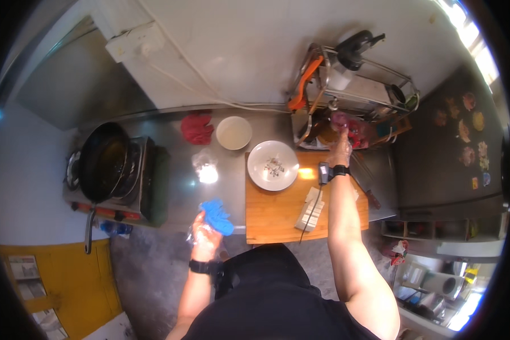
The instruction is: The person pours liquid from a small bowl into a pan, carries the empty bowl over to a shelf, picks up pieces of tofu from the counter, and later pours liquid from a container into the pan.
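Note:
In a clear plastic glove, my left hand (205,238) holds a crumpled blue cloth (217,217) just off the counter's front edge. My right hand (341,148), also gloved in clear plastic, reaches to the metal rack (310,127) at the back. Its fingers are at a pinkish-red plastic packet (357,132); whether they grip it is unclear. On the wooden cutting board (272,216) sits a white plate (263,180) with small dark and pale scraps in it. Sliced white blocks of food (312,212) lie on the board, with a wrist-device cable crossing over them.
A black frying pan (104,161) rests on the gas stove (142,178) at left. A white bowl (234,133), a red cloth (196,128) and crumpled clear plastic (205,163) occupy the steel counter (178,191). A knife (372,199) lies right of the board.

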### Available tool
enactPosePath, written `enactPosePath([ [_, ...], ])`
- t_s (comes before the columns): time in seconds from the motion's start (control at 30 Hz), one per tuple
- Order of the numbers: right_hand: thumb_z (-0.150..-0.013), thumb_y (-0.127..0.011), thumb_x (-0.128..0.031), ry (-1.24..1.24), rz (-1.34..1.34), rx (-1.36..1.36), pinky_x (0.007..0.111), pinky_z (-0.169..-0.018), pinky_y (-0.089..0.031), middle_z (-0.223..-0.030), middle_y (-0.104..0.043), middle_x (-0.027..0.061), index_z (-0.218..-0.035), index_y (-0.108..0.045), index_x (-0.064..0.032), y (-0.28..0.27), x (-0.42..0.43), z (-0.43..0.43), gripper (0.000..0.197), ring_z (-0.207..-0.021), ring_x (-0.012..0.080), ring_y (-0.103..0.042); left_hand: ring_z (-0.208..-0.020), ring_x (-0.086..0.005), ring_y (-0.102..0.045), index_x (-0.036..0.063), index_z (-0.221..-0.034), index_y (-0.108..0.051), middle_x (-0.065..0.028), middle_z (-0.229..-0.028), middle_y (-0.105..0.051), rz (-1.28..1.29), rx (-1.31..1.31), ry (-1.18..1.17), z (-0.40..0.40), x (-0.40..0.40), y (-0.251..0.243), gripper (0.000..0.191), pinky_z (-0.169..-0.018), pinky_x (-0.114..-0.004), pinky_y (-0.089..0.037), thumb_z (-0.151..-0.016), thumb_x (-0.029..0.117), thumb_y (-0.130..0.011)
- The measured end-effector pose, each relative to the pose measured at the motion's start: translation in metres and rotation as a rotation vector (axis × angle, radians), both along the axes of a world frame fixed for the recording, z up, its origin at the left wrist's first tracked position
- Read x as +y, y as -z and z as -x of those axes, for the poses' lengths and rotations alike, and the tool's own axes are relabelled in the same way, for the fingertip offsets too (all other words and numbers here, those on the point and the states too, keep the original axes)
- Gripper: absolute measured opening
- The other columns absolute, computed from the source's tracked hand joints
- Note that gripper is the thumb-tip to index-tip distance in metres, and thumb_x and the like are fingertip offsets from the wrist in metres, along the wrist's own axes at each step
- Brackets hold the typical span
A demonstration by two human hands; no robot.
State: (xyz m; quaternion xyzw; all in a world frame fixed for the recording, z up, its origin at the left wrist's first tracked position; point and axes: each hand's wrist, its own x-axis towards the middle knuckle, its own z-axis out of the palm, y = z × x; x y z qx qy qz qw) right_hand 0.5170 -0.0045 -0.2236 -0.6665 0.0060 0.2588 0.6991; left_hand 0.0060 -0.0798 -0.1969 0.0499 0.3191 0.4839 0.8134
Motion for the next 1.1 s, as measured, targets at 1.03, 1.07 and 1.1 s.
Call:
enactPosePath([
  [1.03, -0.099, -0.067, -0.033, -0.38, 0.036, -0.244, 0.027, -0.073, -0.049, -0.123, -0.055, 0.0052, -0.132, -0.049, -0.0106, -0.169, -0.195, 0.182, 0.044, -0.097, 0.0141, -0.058, -0.099, -0.0073, -0.062, 0.0104, -0.123, -0.063, 0.0029, -0.111, -0.07, -0.211, 0.923, 0.384, 0.128, -0.003, -0.014, 0.031, -0.081, -0.026, -0.047, -0.095, 0.022, -0.071],
  [1.07, -0.098, -0.067, -0.032, -0.468, 0.038, -0.211, 0.027, -0.072, -0.049, -0.123, -0.054, 0.0054, -0.132, -0.048, -0.0108, -0.169, -0.193, 0.197, 0.045, -0.097, 0.0137, -0.058, -0.098, -0.0058, -0.062, 0.01, -0.122, -0.064, 0.0037, -0.108, -0.071, -0.21, 1.036, 0.42, 0.143, -0.007, -0.017, 0.028, -0.08, -0.024, -0.046, -0.097, 0.022, -0.069],
  [1.1, -0.098, -0.068, -0.031, -0.551, 0.047, -0.182, 0.026, -0.072, -0.049, -0.123, -0.054, 0.0056, -0.132, -0.047, -0.011, -0.17, -0.193, 0.21, 0.045, -0.097, 0.0133, -0.058, -0.099, -0.0049, -0.063, 0.0096, -0.122, -0.064, 0.0037, -0.107, -0.071, -0.18, 1.066, 0.467, 0.159, -0.011, -0.022, 0.03, -0.08, -0.021, -0.045, -0.096, 0.022, -0.071],
])
